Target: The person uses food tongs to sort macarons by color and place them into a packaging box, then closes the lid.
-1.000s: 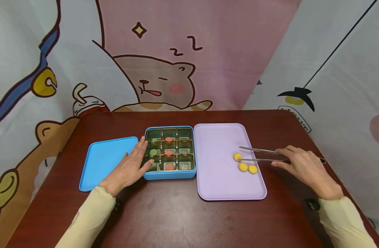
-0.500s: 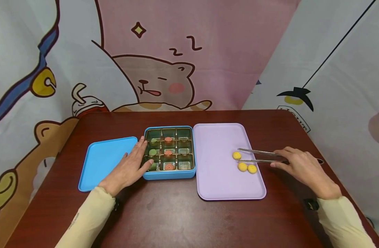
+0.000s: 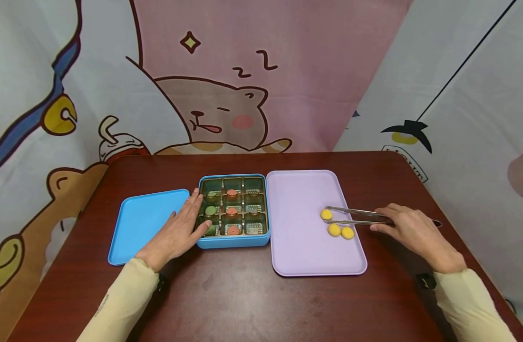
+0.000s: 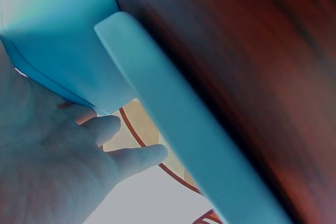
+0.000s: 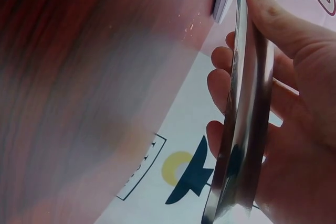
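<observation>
My right hand holds metal tongs over the right edge of the lilac tray. The tong tips stand on either side of one round yellow piece; whether they press it I cannot tell. Two more yellow pieces lie just in front. In the right wrist view, thumb and fingers grip the tong arms. My left hand rests against the left side of a blue box, fingers stretched out, thumb at its rim. Green pieces fill its left column, orange pieces its middle one.
A blue lid lies left of the box, partly under my left hand and forearm. The tray stands close against the box's right side. A dark wooden table carries everything, with a printed cartoon cloth hanging behind it.
My right hand has shifted slightly left, and the gap between the tong tips has narrowed around the yellow piece. My left hand has stayed on the box.
</observation>
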Demonstrator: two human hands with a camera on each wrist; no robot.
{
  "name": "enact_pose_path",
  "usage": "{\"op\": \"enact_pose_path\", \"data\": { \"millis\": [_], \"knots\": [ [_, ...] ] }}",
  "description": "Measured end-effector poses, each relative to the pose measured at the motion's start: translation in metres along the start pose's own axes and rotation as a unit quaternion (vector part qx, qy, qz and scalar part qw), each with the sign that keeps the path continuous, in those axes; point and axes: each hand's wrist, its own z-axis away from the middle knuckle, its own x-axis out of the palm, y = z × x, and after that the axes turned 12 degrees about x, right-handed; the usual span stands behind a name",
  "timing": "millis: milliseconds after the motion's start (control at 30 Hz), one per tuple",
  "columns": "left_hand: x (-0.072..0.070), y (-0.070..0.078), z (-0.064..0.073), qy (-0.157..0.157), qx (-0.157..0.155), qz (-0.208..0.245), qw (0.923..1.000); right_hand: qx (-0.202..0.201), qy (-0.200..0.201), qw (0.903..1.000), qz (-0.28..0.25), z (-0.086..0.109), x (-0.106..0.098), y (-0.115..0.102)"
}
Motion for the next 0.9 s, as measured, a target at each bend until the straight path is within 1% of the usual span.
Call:
{"op": "enact_pose_path", "data": {
  "millis": [200,400,633,900],
  "knots": [
    [-0.0005,0.0003,0.0001,0.001,0.001,0.001,1.0000,-0.003,-0.004,1.0000,0.001,-0.0008,-0.0012,-0.0022],
    [-0.0009,0.0001,0.0003,-0.001,-0.001,0.000,1.0000,-0.006,-0.003,0.9999,0.014,-0.0021,-0.0043,-0.0043],
    [-0.0008,-0.0003,0.0002,0.000,0.001,0.000,1.0000,-0.022,0.002,0.9993,0.029,-0.0041,-0.0083,-0.0060],
    [-0.0004,-0.0006,0.0003,0.000,0.001,-0.001,1.0000,-0.023,-0.005,0.9992,0.033,-0.0041,-0.0093,-0.0086]
  ]
}}
